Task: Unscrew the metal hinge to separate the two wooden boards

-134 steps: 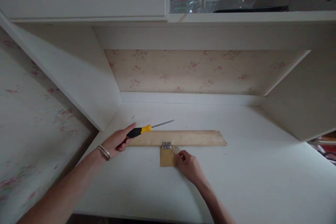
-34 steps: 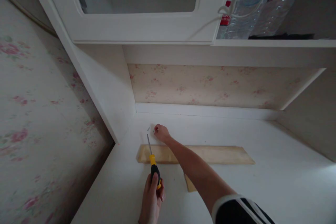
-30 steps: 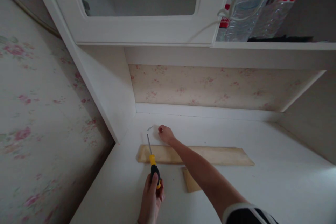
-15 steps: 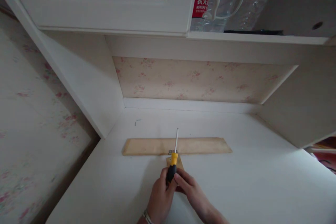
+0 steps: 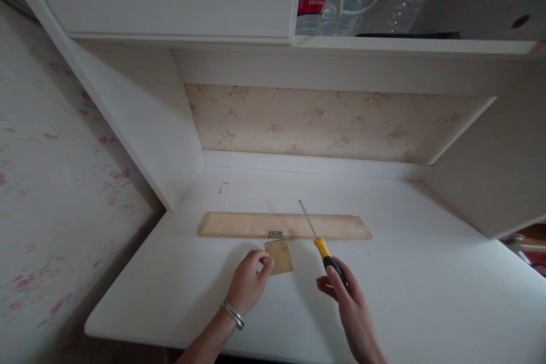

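white desk, screwdriver in right fingers, shaft beyond

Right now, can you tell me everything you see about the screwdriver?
The screwdriver has a yellow and black handle, plastic-looking, and a thin, straight, metal-looking shaft. The right hand holds the black part. The tool points away and slants left, its shaft seen over the long board; I can't tell if they touch.

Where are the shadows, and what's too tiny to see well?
In the head view, soft shadows lie on the white desk beside the left hand and right hand; in the head view too, the metal hinge is too tiny to show clear details.
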A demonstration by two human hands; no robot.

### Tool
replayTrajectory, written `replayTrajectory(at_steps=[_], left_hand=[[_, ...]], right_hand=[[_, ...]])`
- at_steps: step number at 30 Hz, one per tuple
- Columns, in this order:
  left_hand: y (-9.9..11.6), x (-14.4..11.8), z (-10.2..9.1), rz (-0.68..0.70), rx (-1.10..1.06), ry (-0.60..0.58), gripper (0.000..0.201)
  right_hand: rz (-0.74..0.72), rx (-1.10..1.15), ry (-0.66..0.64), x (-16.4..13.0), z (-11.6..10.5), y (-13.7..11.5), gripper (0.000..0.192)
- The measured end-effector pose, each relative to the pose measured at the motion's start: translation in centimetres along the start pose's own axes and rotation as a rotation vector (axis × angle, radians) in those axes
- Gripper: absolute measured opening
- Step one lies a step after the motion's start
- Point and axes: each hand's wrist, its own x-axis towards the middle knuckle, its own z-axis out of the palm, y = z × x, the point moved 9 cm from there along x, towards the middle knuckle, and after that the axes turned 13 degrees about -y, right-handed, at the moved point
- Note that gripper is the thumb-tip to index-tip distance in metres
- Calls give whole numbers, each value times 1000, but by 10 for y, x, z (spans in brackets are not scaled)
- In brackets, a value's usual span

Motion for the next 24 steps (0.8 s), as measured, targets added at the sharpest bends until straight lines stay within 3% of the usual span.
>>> replayTrajectory(at_steps=[3,8,11,16,24], left_hand=[[-17,10,-13,-7,24,41,29],[-29,32,-12,-23,8,24,33],[-28,42,-10,-29,11,43,33],[-27,47,-7,-23,36,51,35],[-32,50,-1,-8,56,29,29]], right_hand=[[-57,33,36,1,-12,-20,45],[-174,123,129,7,-17,-57,36],[-230,177,120,13,-7,-77,33],[-202,212,77,28,9,-87,27],[-358,-64,45,36,37,-119,34]])
